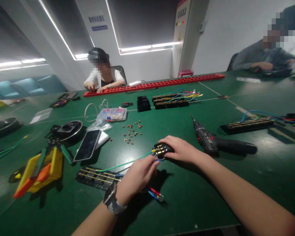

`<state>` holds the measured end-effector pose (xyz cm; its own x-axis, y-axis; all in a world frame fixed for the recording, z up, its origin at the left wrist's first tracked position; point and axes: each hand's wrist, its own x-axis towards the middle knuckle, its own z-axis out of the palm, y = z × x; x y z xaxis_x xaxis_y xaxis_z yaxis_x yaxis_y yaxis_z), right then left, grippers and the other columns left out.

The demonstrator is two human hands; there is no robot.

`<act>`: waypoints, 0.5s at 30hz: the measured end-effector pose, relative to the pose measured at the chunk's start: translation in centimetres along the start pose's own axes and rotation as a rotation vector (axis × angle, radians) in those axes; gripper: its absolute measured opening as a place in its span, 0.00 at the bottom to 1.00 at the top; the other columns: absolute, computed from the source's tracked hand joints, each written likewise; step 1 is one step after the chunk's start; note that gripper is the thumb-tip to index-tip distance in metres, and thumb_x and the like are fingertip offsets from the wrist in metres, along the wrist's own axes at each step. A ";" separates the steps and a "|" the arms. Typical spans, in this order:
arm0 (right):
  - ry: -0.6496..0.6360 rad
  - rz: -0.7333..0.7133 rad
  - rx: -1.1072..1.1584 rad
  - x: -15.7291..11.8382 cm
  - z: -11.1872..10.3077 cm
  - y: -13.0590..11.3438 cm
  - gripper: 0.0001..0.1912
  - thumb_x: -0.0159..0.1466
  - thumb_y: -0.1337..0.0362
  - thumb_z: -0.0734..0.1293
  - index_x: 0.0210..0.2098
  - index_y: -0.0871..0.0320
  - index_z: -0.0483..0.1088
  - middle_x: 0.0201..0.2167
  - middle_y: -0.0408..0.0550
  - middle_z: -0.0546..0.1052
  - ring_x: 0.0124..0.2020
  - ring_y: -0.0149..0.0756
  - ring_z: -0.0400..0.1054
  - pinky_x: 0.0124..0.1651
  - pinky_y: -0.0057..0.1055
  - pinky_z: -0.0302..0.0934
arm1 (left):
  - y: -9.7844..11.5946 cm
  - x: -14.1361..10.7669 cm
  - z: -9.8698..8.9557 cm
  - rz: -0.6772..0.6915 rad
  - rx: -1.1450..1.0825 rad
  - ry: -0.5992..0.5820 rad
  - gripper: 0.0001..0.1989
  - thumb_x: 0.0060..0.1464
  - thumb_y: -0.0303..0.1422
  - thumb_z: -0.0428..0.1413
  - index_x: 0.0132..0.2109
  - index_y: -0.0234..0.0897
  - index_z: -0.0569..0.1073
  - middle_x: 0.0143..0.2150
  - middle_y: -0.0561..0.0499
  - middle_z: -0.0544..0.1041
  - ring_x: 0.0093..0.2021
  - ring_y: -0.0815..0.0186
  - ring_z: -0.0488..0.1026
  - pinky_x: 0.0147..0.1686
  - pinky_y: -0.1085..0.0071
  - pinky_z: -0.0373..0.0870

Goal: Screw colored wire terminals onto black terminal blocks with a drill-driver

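Note:
My right hand [178, 148] is wrapped round a small black terminal block [159, 150] with brass contacts, held just above the green table. Close against its lower left side, my left hand [140, 172] pinches a blue wire end. A green wire [127, 165] runs from the block's left side to a black strip with brass bars [98, 177], which lies partly behind my left wrist. Red, blue and yellow wire ends [157, 195] stick out below my left hand.
Small brass screws [130, 132] lie scattered ahead. A black power drill [210, 139] rests at right. On the left are a phone [88, 145], a yellow bin [49, 167] with tools and a parts box [112, 114]. Wired strips [170, 104] lie farther back. Two people sit across the table.

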<state>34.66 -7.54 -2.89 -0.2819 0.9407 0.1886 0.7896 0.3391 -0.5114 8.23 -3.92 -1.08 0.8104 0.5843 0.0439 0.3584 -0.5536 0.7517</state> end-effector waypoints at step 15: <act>0.095 -0.172 0.038 -0.5 -0.4 -1.9 0.28 0.67 0.55 0.75 0.64 0.52 0.71 0.66 0.60 0.71 0.67 0.55 0.64 0.67 0.56 0.56 | -0.6 0.4 -1.7 -0.381 -0.500 -0.293 0.29 0.68 0.57 0.50 0.43 0.33 0.78 0.23 0.56 0.70 0.20 0.73 0.56 0.21 0.75 0.51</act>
<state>33.56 -8.67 -1.71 -0.3566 0.8649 0.3532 0.7128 0.4963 -0.4956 7.55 -2.29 -0.41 0.7878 0.4599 -0.4098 0.4429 0.0395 0.8957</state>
